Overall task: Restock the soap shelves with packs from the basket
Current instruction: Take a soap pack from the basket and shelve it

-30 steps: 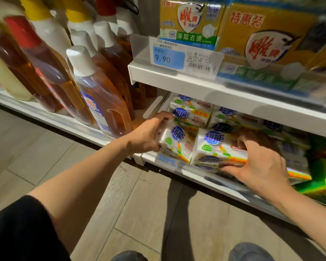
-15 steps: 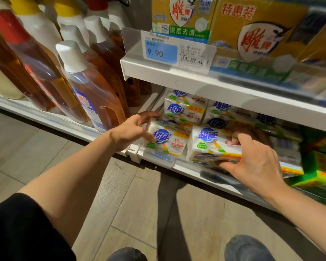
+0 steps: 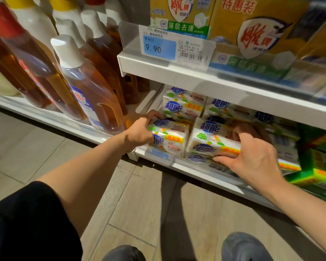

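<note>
Two shoes point(image 3: 243, 247) stood nearest on the tiled floor point(image 3: 139, 194). Beyond them, the left hand point(image 3: 139, 131) gripped the left white soap pack point(image 3: 169, 137) at the lower shelf point(image 3: 205, 172) front, while the right hand point(image 3: 252, 155) clamped the neighbouring pack point(image 3: 211, 142), thumb underneath. Farther left stood amber bottles point(image 3: 90, 95); above, yellow soap boxes point(image 3: 252, 25) behind a price tag point(image 3: 159, 47).

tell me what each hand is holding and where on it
The left hand grips a white soap pack by its left end. The right hand grips the neighbouring soap pack at its right end, fingers on top, thumb underneath.
</note>
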